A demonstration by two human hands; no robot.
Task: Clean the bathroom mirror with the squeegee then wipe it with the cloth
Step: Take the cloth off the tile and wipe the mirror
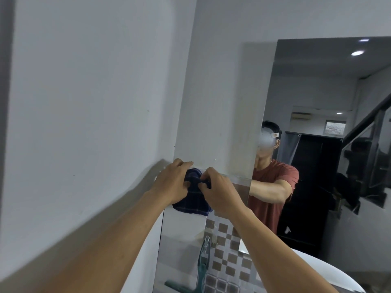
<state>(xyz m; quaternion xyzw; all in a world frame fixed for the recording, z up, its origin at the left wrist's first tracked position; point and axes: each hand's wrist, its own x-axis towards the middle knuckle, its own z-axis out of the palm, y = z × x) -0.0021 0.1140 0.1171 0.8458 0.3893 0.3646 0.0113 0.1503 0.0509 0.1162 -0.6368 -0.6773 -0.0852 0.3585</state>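
Observation:
A dark blue checked cloth point(193, 200) is pressed against the left edge of the bathroom mirror point(317, 92). My left hand point(172, 182) grips the cloth's upper left part. My right hand point(222, 192) pinches a fold of it from the right, and the two hands almost touch. The cloth's lower edge hangs free below them. A teal squeegee point(202, 269) stands upright low down at the mirror's foot, handle up and blade at the bottom, held by neither hand. The mirror reflects a person in a red shirt.
A plain white wall point(84, 102) fills the left side and meets the mirror wall at a corner. Brown and white checked tiles point(224, 250) run below the mirror. The rim of a white basin point(330, 271) curves in at the bottom right.

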